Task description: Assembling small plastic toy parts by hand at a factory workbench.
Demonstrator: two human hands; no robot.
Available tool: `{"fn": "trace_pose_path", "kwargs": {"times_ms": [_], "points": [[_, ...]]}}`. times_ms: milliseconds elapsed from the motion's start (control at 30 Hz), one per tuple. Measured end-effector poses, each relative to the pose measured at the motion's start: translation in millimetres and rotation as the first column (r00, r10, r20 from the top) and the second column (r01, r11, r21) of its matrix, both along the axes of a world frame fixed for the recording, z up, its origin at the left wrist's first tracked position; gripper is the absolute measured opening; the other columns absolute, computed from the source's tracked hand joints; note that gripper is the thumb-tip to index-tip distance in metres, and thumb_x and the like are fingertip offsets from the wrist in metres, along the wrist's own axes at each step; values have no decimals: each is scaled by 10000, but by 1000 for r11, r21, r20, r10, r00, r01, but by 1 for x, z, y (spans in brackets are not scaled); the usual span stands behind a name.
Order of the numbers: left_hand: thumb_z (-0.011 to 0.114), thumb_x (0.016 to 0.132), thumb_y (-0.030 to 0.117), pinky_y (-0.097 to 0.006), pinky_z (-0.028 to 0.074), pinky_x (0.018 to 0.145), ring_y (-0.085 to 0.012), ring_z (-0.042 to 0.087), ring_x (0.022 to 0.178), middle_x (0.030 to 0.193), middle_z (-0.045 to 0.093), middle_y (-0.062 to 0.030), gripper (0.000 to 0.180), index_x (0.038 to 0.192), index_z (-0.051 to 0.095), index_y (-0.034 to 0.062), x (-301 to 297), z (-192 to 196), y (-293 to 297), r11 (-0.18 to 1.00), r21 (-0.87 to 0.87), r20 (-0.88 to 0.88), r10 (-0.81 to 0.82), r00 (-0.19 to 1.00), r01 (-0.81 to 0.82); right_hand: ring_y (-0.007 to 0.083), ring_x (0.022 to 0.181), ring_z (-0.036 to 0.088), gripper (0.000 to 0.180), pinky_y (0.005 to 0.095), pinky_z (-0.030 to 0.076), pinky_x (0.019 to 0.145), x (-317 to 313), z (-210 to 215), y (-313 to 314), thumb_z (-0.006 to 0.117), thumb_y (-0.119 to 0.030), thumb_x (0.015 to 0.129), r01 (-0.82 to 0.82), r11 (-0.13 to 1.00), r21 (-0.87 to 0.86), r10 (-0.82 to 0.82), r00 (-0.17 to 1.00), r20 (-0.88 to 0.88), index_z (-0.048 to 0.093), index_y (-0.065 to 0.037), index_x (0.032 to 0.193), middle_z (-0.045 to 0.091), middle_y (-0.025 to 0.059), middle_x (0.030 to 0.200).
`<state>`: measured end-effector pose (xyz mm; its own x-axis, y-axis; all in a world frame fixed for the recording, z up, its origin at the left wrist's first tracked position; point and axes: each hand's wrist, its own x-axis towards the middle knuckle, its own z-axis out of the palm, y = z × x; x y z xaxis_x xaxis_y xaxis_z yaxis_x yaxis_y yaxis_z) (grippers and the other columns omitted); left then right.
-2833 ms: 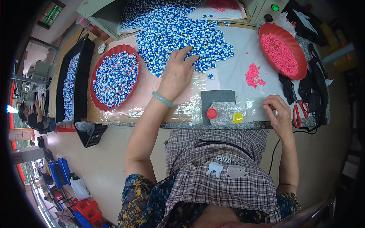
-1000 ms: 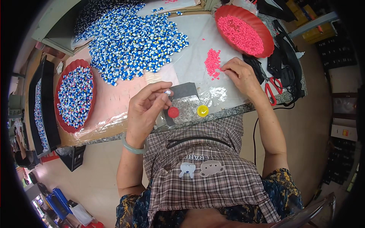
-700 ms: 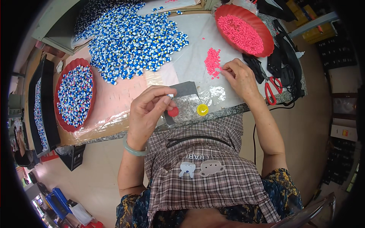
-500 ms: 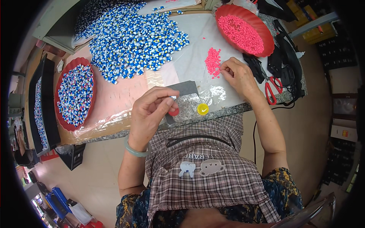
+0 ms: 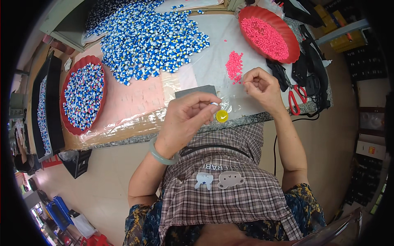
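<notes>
My left hand (image 5: 186,119) is closed in a pinch on a small white piece (image 5: 214,104), most of it covered by the fingertips. My right hand (image 5: 264,89) pinches a tiny pink piece (image 5: 245,83) between thumb and forefinger, just beside a loose patch of small flat pink pieces (image 5: 234,65) on the table. A round yellow dish (image 5: 222,116) sits at the table's front edge, right beside the left fingertips. Behind that hand lies a dark grey pad (image 5: 195,91), partly hidden.
A large heap of blue-and-white pieces (image 5: 152,45) covers the back left. A red scalloped bowl (image 5: 103,104) of similar pieces stands left; another red bowl (image 5: 296,55) holds pink ones at the back right. Red-handled scissors (image 5: 292,102) and black cables (image 5: 316,88) lie right.
My left hand has moved right toward the yellow dish, now hiding the red round thing. The right hand has drawn slightly back from the pink patch, a pink piece now showing in its pinch.
</notes>
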<state>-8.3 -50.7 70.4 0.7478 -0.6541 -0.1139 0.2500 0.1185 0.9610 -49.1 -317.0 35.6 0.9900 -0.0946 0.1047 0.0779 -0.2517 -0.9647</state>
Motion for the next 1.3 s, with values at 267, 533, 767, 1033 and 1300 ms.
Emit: {"fn": "trace_pose_path", "kwargs": {"times_ms": [267,533,767,1033,1300], "points": [[665,929,40,-216,510,599,-58,620,704,880,694,-65,205,1128,662,-10,-5,-14,-25,1000,29,137,6,991,-10,102,777,574,146,245,500,705,-19,32,36,660,38,866,-137,974,181,129,990,59,548,-2,949,601,93,924],[691,882,23,-219,413,496,-49,555,573,862,666,-62,117,996,680,-1,-6,-4,-26,967,206,621,-11,784,-150,106,822,628,157,250,538,732,-22,48,38,678,53,864,-219,976,-22,218,976,-31,572,7,971,647,75,932],[688,875,36,-224,340,467,-37,457,516,771,627,-40,82,948,663,8,-7,1,-23,974,207,592,-49,804,-93,104,775,662,141,248,558,715,-21,58,42,717,33,848,-257,948,-188,260,966,-11,614,20,944,676,52,864],[621,912,4,-181,439,626,-28,547,705,846,621,26,34,942,628,20,-4,-6,-17,994,32,65,-109,992,107,139,754,674,134,260,558,697,-29,58,52,721,65,790,-148,948,-283,190,974,127,636,21,885,693,77,863],[589,920,-24,-204,498,731,-67,605,812,881,617,-3,69,973,617,12,-4,-6,-15,988,-95,-57,-124,991,118,184,739,682,194,277,545,657,-31,52,63,708,119,721,-7,918,-397,151,930,334,639,9,866,702,104,845]]}}
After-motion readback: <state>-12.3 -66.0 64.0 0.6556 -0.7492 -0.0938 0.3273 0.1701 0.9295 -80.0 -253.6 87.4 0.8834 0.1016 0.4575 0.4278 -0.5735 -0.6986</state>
